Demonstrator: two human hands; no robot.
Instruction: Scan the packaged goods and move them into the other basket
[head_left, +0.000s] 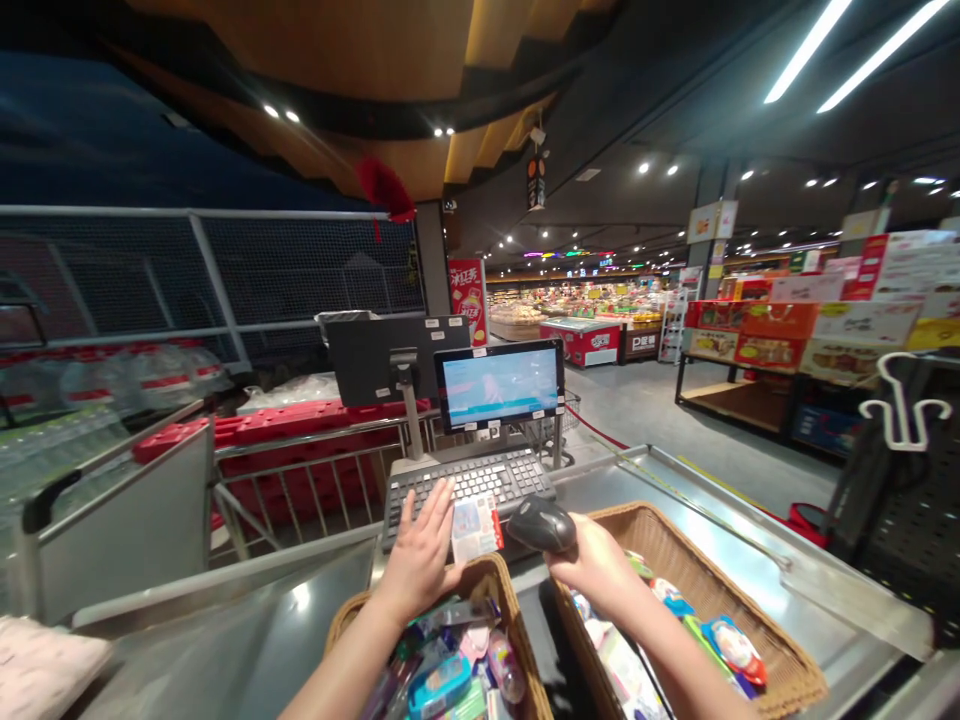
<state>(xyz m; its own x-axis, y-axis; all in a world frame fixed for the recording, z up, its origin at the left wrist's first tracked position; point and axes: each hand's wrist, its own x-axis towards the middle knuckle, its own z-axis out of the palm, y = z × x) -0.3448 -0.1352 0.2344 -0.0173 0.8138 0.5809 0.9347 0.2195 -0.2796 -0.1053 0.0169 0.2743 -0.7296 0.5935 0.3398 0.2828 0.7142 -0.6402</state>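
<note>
Two hands (pixel 420 548) (pixel 596 565), well apart, one over each wicker basket. Left hand: fingers spread, open, at the front edge of the keyboard; can't tell if the fingertips touch the keys. Right hand: clamped round one black handheld barcode scanner (pixel 541 524), nose pointing left-forward.

One flat blister card (pixel 476 527), white with a red edge, sits between the hands, right beside the left thumb and over the keyboard. Can't tell if the left hand holds it.

Two wicker baskets on the steel counter (pixel 750 530): left basket (pixel 491 590) under the left forearm, right basket (pixel 675 540) under the right forearm. Both are filled with small plastic-packed goods, too many and too overlapped to count. One blue pack (pixel 439 685) shows in the left basket, one red-and-white pack (pixel 735 650) in the right.

Beyond the hands: one black keyboard (pixel 465 480), one till monitor (pixel 499 385) lit and facing the person, and one second screen (pixel 397 360) showing its black back.

Further left: one row of red crates (pixel 300 470) behind a steel rail, and one pink cushion (pixel 45 665) at the near corner. Right: one white plastic hanger (pixel 904 405), then stacked carton displays (pixel 802 330). Ahead: one red chest freezer (pixel 579 340).
</note>
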